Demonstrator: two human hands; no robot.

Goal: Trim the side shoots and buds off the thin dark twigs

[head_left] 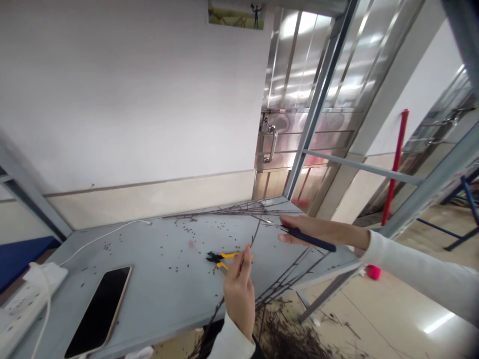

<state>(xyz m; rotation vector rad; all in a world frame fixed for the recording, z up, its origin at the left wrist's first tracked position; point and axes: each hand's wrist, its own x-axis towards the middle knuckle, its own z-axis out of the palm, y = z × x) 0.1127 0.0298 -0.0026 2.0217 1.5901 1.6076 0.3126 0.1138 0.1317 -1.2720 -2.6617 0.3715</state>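
white wall (112, 89) | stainless steel door (295, 89) | beige tile floor (392, 314)

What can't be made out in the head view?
- Right hand: fingers hide part of the dark-handled tool; its thin end is too blurred to identify.
- Left hand: fingers hide whether it grips the twig.
- Twig pile: cut off by the bottom edge.
- Dark specks on the table: too small to identify.

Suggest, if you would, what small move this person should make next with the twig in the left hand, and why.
Probably bring the tip of the dark-handled tool in the right hand onto the twig, since the left hand pinches that twig and the tool's metal end points close to it.
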